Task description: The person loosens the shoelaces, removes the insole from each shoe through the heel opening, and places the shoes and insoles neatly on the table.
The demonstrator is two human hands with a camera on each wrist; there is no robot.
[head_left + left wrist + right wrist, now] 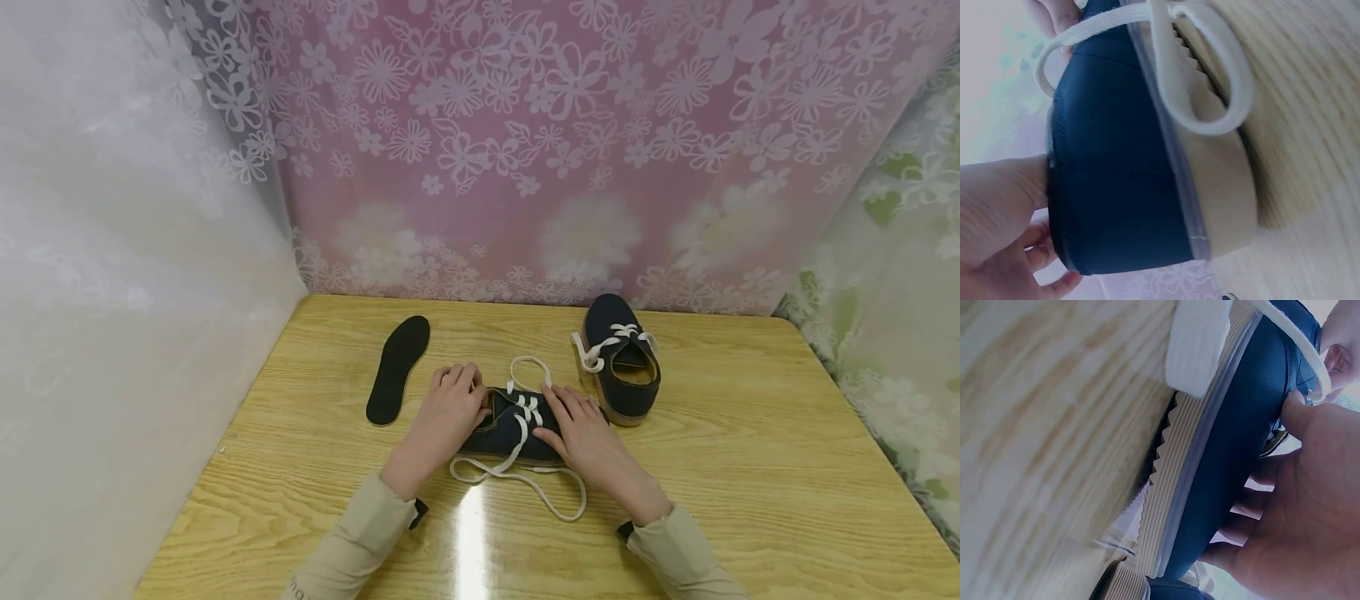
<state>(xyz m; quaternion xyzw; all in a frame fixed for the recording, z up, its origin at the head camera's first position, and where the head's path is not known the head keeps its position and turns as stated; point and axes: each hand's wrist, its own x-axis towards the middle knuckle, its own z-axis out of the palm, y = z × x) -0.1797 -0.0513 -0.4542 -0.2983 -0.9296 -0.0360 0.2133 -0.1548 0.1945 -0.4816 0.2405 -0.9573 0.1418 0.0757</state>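
Observation:
A navy canvas shoe [551, 447] with white laces lies sideways on the table, its toe toward the right. My left hand [448, 410] is at the heel end, fingers bent, thumb reaching in at the opening. In the left wrist view, that thumb disappears behind the collar of the shoe [1116, 169], while the fingers sit by the heel edge; what lies inside is hidden. Over the toe, my right hand [588, 439] holds the shoe. The right wrist view has its thumb [1297, 415] against the upper and the other fingers across the forefoot.
A loose white lace [566, 512] loops over the tabletop in front of the shoe. To the left lies a black insole [397, 369]. A second navy shoe [633, 396] with tied laces stands close beyond the toe, at the right. Floral curtains [525, 167] border the table.

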